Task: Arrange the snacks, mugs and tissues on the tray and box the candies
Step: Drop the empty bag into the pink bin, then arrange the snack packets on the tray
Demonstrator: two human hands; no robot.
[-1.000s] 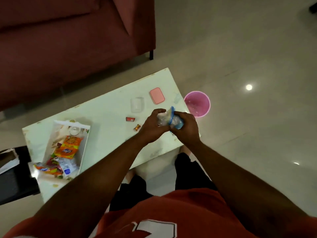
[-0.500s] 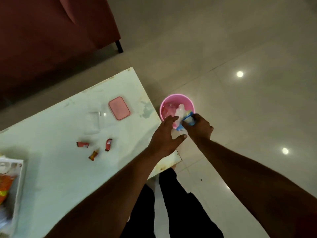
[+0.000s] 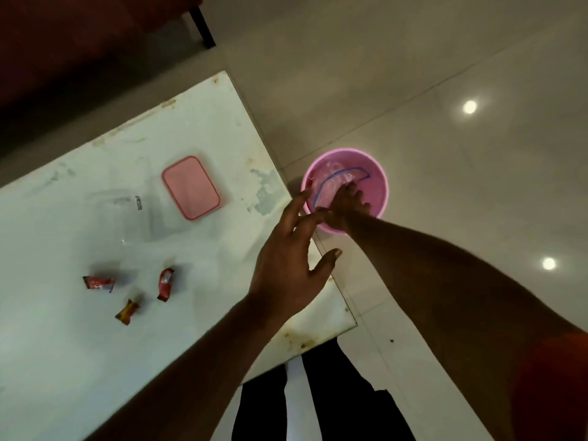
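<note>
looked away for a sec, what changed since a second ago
The right hand carried the clear zip bag off the table into the pink bin; grip now unclear. The left hand let go, hovers open. Candies, pink lid, clear box stayed.

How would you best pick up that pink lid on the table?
Probably from straight above, pinching the pink lid across its two long edges: it lies flat on the table, so only the rim offers a hold, and that is its narrower span.
</note>
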